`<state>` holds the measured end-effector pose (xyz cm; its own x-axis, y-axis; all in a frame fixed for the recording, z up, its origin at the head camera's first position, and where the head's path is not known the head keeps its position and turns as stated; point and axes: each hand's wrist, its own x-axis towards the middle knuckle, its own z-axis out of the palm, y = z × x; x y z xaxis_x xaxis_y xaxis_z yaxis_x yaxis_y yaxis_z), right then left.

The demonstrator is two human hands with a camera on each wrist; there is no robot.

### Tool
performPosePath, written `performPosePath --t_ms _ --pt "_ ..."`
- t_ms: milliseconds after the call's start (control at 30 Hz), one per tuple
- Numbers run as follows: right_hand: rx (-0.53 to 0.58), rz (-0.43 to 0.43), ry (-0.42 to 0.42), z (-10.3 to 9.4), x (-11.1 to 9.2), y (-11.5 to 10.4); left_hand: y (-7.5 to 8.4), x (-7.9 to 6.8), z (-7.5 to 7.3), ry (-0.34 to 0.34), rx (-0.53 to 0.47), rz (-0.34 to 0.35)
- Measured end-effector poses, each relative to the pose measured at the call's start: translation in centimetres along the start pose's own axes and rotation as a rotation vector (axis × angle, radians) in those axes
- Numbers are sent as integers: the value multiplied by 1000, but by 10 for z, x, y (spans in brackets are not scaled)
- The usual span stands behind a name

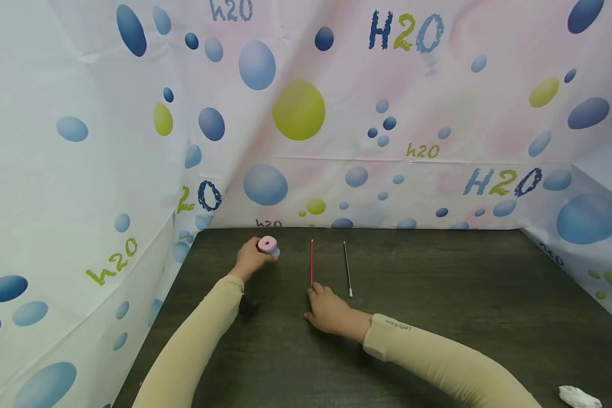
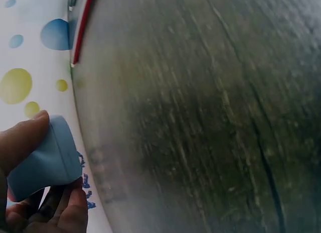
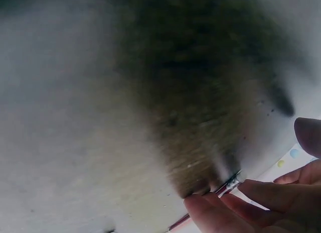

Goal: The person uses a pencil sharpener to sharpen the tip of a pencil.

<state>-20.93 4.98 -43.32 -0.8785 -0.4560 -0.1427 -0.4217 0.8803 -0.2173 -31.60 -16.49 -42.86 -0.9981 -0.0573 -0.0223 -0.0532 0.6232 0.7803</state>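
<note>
In the head view, my left hand (image 1: 250, 258) holds a pencil sharpener (image 1: 268, 245) with a pink top and a small dark hole. Its light blue body (image 2: 52, 157) shows between thumb and fingers in the left wrist view. A red pencil (image 1: 312, 258) lies lengthwise on the dark table, tip toward the back. The fingertips of my right hand (image 1: 330, 310) touch its near end, the thumb standing apart. From the right wrist, the pencil's metal-banded end (image 3: 234, 183) appears beside the fingers. Right of it lies a grey pencil (image 1: 347, 269), its white eraser end toward me.
The dark wooden table (image 1: 438, 294) meets a white backdrop (image 1: 336, 187) with blue and green dots at its back and sides. A crumpled white piece (image 1: 578, 396) lies at the near right corner.
</note>
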Motion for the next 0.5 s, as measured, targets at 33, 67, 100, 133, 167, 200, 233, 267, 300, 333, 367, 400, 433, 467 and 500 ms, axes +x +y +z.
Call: performPosePath --t_ms 33,67,100,133,167,200,233,267,300,333,367,400,433,467,500 --pt "3 3 2 0 0 0 0 0 1 -4 11 3" --pt "2 6 5 0 0 -1 0 0 2 -7 20 4" --pt "-2 10 5 0 0 -1 1 0 3 -8 26 0" --pt "-5 12 6 0 0 -2 1 0 4 -10 33 -3" --pt "-8 16 3 0 0 -2 1 0 4 -9 42 -7" --pt "-13 19 0 1 0 -3 2 -1 5 -11 48 -11" --pt "-18 21 -1 1 0 -3 2 -1 5 -12 53 -15" --pt "-24 23 -3 1 1 -3 2 -1 6 -13 58 -19" --pt "-30 26 -6 1 1 -3 2 0 6 -15 64 -21" --pt "-35 29 -5 1 1 -3 1 0 7 -16 69 -20" --pt "-40 32 -6 1 1 -3 1 1 7 -16 73 -18" --pt "-44 33 -3 2 1 -3 1 1 8 -13 75 -16" --pt "-44 36 -2 2 1 -3 0 1 8 -11 79 -14" --pt "-45 39 -2 2 2 -2 0 1 8 -8 76 -14" --pt "-42 41 -1 2 2 -2 0 2 8 -5 77 -14"
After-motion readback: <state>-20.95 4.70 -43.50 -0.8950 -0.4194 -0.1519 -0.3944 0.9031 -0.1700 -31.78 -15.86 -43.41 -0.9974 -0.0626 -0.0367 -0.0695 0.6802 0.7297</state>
